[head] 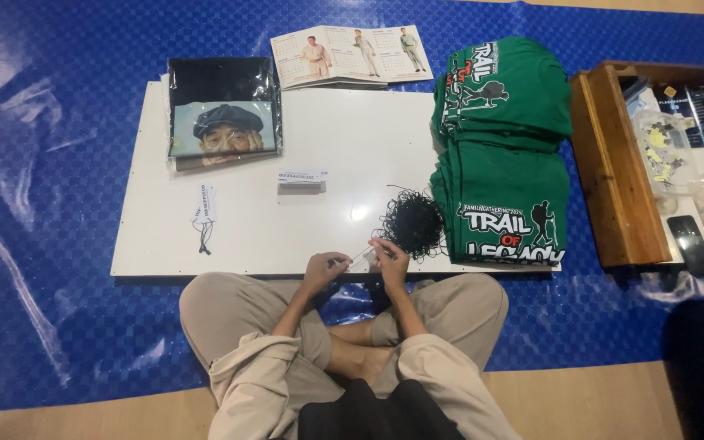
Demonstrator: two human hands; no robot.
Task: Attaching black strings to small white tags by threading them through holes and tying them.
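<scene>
pinching a small white tag (pixel 362 258) between left hand (pixel 325 266) and right hand (pixel 390 259) (long axis left-right), beside black strings (pixel 411 222)

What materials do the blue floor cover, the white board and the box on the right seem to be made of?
Blue floor cover: probably plastic sheet, since it is glossy and creased. White board: smooth, hard panel, slightly shiny; perhaps laminated or painted, I cannot tell. Box: looks like brown varnished wood with visible grain.
</scene>
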